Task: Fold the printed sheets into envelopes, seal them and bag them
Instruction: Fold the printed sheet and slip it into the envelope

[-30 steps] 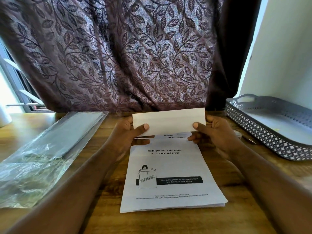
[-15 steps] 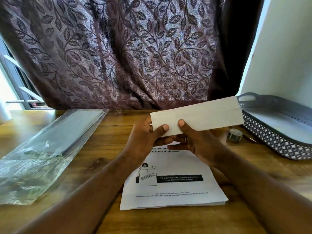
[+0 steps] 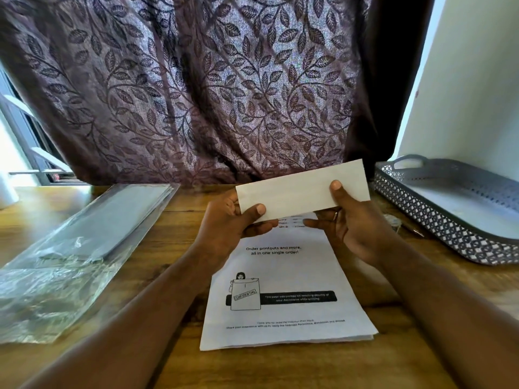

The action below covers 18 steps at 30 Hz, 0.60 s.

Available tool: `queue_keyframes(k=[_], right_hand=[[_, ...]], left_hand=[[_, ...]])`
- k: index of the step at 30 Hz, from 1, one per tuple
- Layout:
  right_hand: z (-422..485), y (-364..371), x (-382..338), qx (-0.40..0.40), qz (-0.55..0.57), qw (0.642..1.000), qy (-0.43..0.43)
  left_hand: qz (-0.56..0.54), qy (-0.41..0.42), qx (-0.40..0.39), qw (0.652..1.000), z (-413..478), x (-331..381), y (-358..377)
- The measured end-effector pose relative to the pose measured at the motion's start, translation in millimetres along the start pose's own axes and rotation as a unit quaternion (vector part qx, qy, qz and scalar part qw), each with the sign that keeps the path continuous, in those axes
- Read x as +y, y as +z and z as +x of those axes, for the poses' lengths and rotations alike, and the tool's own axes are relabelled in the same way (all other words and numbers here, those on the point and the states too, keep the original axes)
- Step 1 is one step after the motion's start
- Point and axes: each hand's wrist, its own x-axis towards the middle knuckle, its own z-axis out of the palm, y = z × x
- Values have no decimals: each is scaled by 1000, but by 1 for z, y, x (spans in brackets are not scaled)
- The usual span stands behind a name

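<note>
A folded white sheet (image 3: 300,190) is held in the air above the table, tilted up to the right. My left hand (image 3: 227,223) pinches its lower left corner, thumb on the front. My right hand (image 3: 356,223) pinches it near the right end, thumb on top and fingers behind. Below them a stack of printed sheets (image 3: 283,290) lies flat on the wooden table, its top page showing a "confidential" drawing. Clear plastic bags (image 3: 70,254) lie in a pile on the left.
A grey perforated tray (image 3: 438,217) with a handle stands at the right. A small object and a pen-like thing (image 3: 412,230) lie between it and my right hand. A leaf-patterned curtain (image 3: 196,94) hangs behind the table.
The folded sheet has shifted back left and lowered slightly. My right hand has slid from near its left end to near its right end. My left hand keeps its hold.
</note>
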Motion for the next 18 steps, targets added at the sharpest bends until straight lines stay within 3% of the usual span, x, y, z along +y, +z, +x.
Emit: queue_keyframes(k=[8,12,18], right_hand=[[2,-12,-4,19,12,1000,15],[1,-17,-7,16,-63,998,20],[-8,0,-7,-32,-170,984,27]], left_hand=[[4,-13,19,1000,4,0,-11],[-2,-14,44,999,4,-1,-16],[-187,3,49,981,-1,6,-11]])
